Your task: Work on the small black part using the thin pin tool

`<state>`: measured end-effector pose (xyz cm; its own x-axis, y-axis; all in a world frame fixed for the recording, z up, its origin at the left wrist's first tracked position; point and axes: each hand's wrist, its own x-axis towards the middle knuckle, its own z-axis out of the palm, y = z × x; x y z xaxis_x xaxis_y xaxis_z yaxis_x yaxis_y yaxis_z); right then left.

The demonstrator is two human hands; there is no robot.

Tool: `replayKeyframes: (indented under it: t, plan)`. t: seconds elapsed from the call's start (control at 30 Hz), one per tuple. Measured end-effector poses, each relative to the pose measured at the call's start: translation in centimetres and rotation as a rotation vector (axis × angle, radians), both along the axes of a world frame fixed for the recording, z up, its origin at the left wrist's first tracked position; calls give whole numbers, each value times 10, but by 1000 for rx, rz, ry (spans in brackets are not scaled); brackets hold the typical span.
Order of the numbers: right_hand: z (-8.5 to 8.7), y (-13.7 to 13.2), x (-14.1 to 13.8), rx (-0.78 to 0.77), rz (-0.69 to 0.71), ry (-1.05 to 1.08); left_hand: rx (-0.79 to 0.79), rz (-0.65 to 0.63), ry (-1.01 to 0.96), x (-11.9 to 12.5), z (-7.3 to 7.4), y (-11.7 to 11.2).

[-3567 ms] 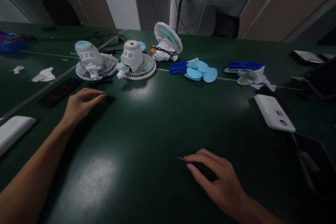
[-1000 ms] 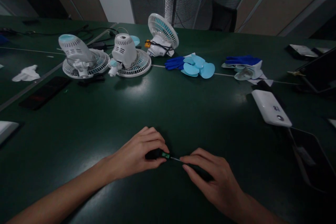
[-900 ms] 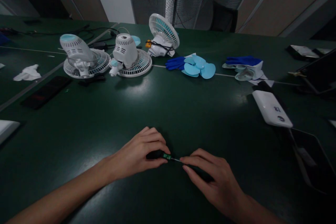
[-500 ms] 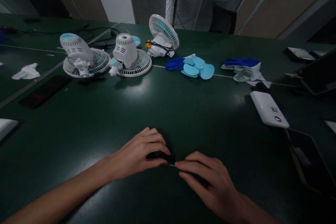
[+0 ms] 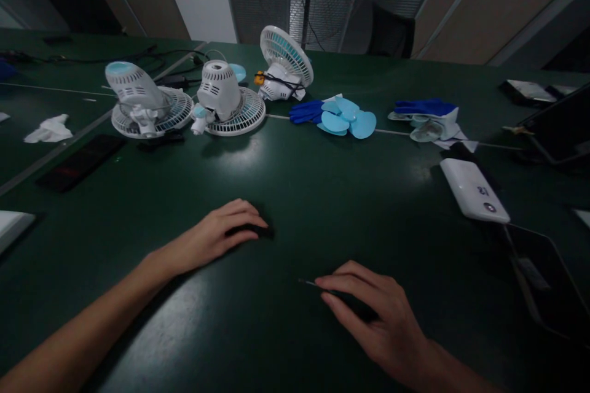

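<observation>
In my right hand [image 5: 373, 307], a screwdriver [image 5: 353, 304] lies along the palm; its dark handle is partly covered and its thin metal shaft points left just above the table. My left hand [image 5: 225, 230] rests farther left and a little higher on the green table, fingers curled around a small black object [image 5: 251, 229]. Most of that object is hidden under the fingers, so its kind does not show. A gap of bare table separates the screwdriver tip from my left hand.
White fans [image 5: 219, 95] stand along the far side, beside a light-blue fan blade [image 5: 348, 118] and blue-and-white gloves [image 5: 424, 116]. At right lies a white power bank [image 5: 474, 190]. A dark phone-like slab [image 5: 80, 163] and crumpled tissue [image 5: 48, 129] are at left.
My left hand has drawn away to the left and farther out with the black object. The screwdriver tip is now apart from it; my right hand has barely shifted.
</observation>
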<state>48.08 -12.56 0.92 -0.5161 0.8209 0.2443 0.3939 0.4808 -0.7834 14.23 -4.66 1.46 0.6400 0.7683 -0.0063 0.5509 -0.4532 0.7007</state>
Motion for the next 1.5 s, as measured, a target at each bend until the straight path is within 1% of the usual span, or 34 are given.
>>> replayKeyframes:
  t: [0.13,0.23,0.33,0.43,0.57,0.67,0.77,0.87,0.93,1.07,1.17,1.23,1.3,1.4,1.5]
  plan:
    - [1,0,1,-4,10,15,101,284,37,-62,-4,31]
    - [1,0,1,-17,17,15,147,515,133,-111,-5,45]
    - [0,1,1,-23,24,7,173,646,180,-148,-6,48]
    - [-1,1,2,-25,21,-4,189,727,202,-167,-8,46]
    - [-1,1,1,-36,9,-13,164,753,225,-174,-6,45]
    - [0,1,1,-35,13,1,122,756,260,-180,-1,44]
    - [2,1,1,-35,14,9,99,797,328,-191,4,42]
    - [2,1,1,-40,12,1,112,808,365,-199,6,40]
    - [2,1,0,-41,10,-3,132,794,360,-200,6,38]
    - [2,2,-1,-35,8,-11,159,776,347,-194,5,36]
    - [3,2,0,-29,5,-8,159,800,357,-190,7,35]
    - [2,1,1,-34,10,-11,158,845,360,-188,10,34]
    - [1,1,2,-41,14,-15,181,922,351,-182,12,33]
    - [-1,0,3,-50,17,-18,247,1040,316,-166,13,32]
    - [-2,0,2,-41,16,-20,270,1052,274,-146,9,34]
